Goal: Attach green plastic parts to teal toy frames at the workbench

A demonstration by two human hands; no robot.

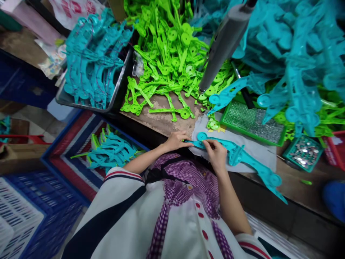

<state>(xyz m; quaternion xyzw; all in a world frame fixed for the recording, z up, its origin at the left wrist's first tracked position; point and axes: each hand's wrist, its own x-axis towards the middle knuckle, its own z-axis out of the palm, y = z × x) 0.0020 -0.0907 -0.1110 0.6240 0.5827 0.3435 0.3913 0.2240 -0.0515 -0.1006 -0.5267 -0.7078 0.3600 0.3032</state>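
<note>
A long turquoise plastic part (252,160) with round discs lies across a grey cloth (269,154) at the bench's front edge. My left hand (176,141) is closed on its narrow left end, with a speck of green at the fingertips. Thumb and fingers of my right hand (217,155) are pinched on the same part, just beside its left disc. Whether a small piece sits in that pinch is hidden. Above the cloth hangs a grey electric screwdriver (225,45), its tip down and apart from both hands. A bright green disc-ended piece (213,124) lies at the cloth's upper edge.
Green arms (172,64) are heaped at the back. Turquoise parts pile up at right (299,54) and fill a black tray (118,84). A green screw tray (253,120) and a small bin of metal discs (304,153) stand right. Finished-looking pieces (113,149) lie lower left.
</note>
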